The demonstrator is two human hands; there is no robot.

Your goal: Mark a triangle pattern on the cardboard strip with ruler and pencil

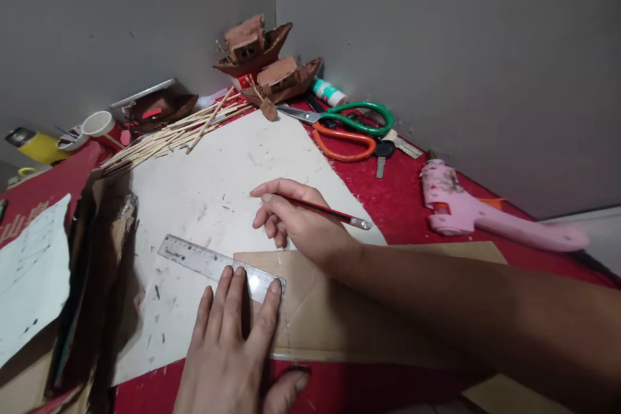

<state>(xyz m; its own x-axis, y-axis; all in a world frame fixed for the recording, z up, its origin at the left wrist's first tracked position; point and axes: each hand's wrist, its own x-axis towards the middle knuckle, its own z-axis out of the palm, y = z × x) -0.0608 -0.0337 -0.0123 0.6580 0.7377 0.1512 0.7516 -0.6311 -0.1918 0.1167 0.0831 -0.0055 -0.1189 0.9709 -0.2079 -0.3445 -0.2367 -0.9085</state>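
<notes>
My left hand lies with its fingers apart, their tips resting on a clear plastic ruler. The ruler crosses the left end of a brown cardboard strip and reaches out over a large white sheet. Above the cardboard, my right hand is closed around a red and black pencil. The pencil slants back over that hand, its silvery end to the right; its front end near my fingertips is hard to make out.
Thin wooden sticks, brown model boats, scissors with green and orange handles and keys line the back. A pink glue gun lies right. Folded cardboard and a drawn-on paper stand left. Grey walls enclose the corner.
</notes>
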